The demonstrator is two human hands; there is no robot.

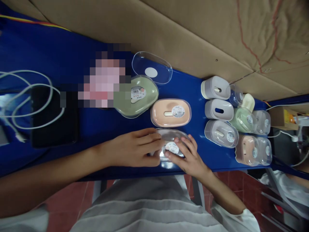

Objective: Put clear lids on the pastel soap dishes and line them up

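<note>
At the table's front edge I have a clear oval plastic cover [166,157] between my hands, with a printed round label facing up. My left hand [137,148] grips its left end, fingers bent over the rim. Over the right end lies my right hand [189,156], its fingertips pressed on the surface around the label and the thumb near the label's lower edge. Just beyond sits a peach oval box [159,112] with a slot, a pale slider and a label. Behind that is a green box [147,98] under a clear cover. Another clear cover [160,61] lies farther back.
Several lilac, green and peach boxes [219,111] and clear covers stand in rows at the right. A black tablet [53,125] and a coiled white cable [50,96] lie left on the blue table. Brown cardboard [169,29] walls the back. A blurred patch hides something beside the green box.
</note>
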